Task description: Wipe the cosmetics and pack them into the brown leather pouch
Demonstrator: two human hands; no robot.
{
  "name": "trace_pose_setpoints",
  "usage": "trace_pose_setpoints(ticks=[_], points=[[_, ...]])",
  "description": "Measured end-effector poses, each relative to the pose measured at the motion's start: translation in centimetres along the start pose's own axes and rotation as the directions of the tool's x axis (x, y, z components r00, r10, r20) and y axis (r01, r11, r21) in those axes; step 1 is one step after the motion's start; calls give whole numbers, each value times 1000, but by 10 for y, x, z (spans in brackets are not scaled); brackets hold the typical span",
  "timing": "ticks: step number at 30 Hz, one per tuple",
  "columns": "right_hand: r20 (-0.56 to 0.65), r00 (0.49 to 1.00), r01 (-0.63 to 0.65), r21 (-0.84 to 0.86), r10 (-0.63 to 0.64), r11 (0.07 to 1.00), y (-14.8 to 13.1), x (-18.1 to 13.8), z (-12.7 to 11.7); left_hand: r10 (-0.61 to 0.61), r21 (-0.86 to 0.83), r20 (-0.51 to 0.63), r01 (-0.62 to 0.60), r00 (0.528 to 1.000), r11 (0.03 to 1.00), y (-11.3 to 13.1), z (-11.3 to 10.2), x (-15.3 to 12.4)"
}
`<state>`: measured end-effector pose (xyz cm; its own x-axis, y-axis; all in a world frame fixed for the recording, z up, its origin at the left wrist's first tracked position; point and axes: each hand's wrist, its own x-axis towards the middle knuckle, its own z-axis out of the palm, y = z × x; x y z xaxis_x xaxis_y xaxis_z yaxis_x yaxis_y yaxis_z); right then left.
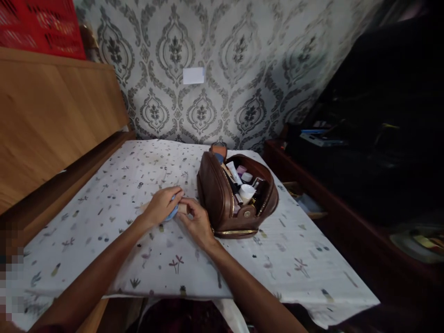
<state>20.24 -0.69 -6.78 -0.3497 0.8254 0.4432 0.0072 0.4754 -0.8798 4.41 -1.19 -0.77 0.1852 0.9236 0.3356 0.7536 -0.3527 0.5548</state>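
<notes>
Over the patterned white cloth, both hands are together just left of a brown toiletry bag (218, 192). My left hand (160, 206) is closed around a small light-blue item (171, 214), its fingers covering much of it. A beige piece (182, 208) sticks out from its right side, and my right hand (197, 223) pinches it between thumb and fingers. What kind of item this is cannot be made out. The bag stands unzipped, with a white jar (247, 192), a white tube (233, 173) and several other small cosmetics inside.
The cloth-covered table (138, 259) reaches the patterned wall. A wooden cabinet (58, 101) bounds the left, with a red plastic crate (43, 27) on top. Along the right runs a dark red wooden edge (340, 217); an open drawer (308, 206) shows beside the table.
</notes>
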Motion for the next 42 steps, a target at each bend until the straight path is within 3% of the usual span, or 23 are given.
trace_pose_setpoints(ticks=[2,4,10,15,22,26,32,36,39,42], points=[[-22,997,-68,-3,68,998,4,0,-1,-8,-4,120,9,993,1000,-11,1,2],[-38,991,-125,18,126,992,8,0,-1,-51,-11,149,54,987,999,-28,-2,0],[-57,964,-248,153,259,957,14,1,2,-148,-35,38,150,988,988,-66,-13,-14],[13,937,-345,190,349,919,13,2,3,-166,-47,-50,164,985,985,-69,-13,-18],[-9,940,-330,215,340,919,11,0,5,-262,-97,-161,249,952,964,-73,-19,-14],[-20,957,-283,160,289,946,11,-3,5,-265,-85,-165,254,950,964,-70,-22,-16],[-15,979,-205,32,206,978,7,-3,-1,-171,37,-92,175,981,984,-63,-24,-19],[62,998,2,-97,4,995,-2,-3,-8,-179,7,-92,180,980,984,-64,-25,-16],[173,973,177,-144,-151,974,-5,-3,-12,-185,-29,-86,183,979,983,-66,-26,-15],[211,962,214,-188,-173,958,-5,-4,-13,-197,-53,-99,193,975,980,-68,-25,-15]])
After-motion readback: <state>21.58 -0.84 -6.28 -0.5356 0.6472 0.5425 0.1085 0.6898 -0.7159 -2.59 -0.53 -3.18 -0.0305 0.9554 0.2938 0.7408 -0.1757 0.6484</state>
